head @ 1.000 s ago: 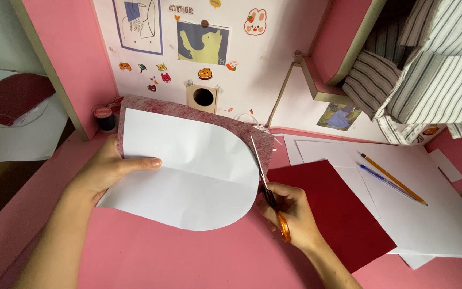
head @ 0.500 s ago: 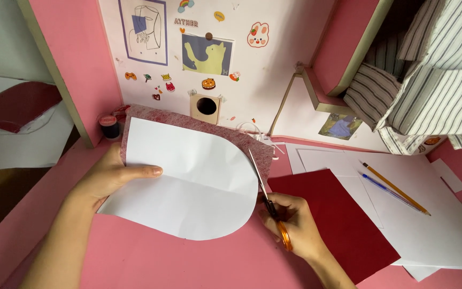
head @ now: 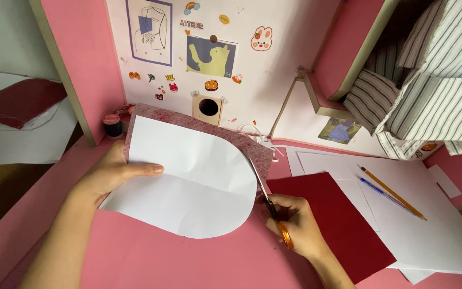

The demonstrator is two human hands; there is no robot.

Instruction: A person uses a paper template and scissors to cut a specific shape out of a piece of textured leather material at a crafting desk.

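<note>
**Scissors working round a paper template on red fabric**

The white paper template, rounded on its right side and creased across the middle, lies over a mottled red fabric sheet that shows along its top and right edges, both lifted just above the pink surface. Both look light, thin and floppy, likely to slide against each other, so a pinch near the left edge suits them. The left hand does that, thumb clamped on top, fingers hidden beneath. The right hand is closed on orange-handled scissors, blades at the curved edge; whether they are parted I cannot tell. A dark red card, white sheets and two pencils lie to the right.
</note>
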